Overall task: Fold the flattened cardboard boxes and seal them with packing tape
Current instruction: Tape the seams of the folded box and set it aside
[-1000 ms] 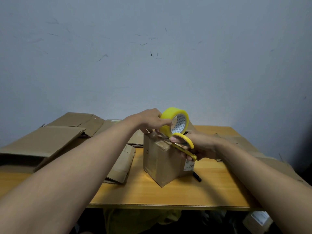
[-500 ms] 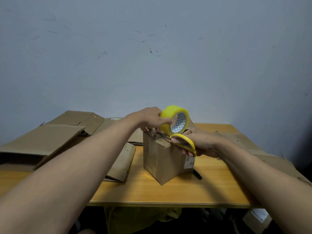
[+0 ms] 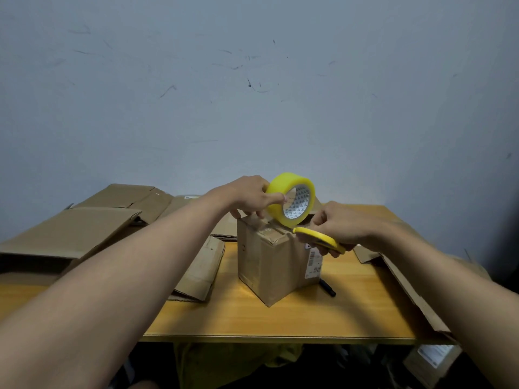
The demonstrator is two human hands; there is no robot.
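The left hand [image 3: 247, 196] grips the yellow tape roll [image 3: 290, 203] upright on the folded box [image 3: 276, 259]. At its 4 o'clock, the right hand [image 3: 341, 227] holds yellow-handled scissors [image 3: 320, 238] at the box's top edge. The box stands mid-surface [image 3: 280, 318]; flattened boxes [image 3: 84, 223] lie at 9 o'clock, a black pen [image 3: 327, 287] at 4 o'clock.

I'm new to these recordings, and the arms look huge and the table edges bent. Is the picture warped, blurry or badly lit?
Head view: the wide lens stretches the forearms near the bottom corners and bows the table edges; light is soft and even, with dim corners and dark under the table; a mild sheen on the wood, no harsh glare; the tape roll, box, left hand and right hand look reasonably sharp.
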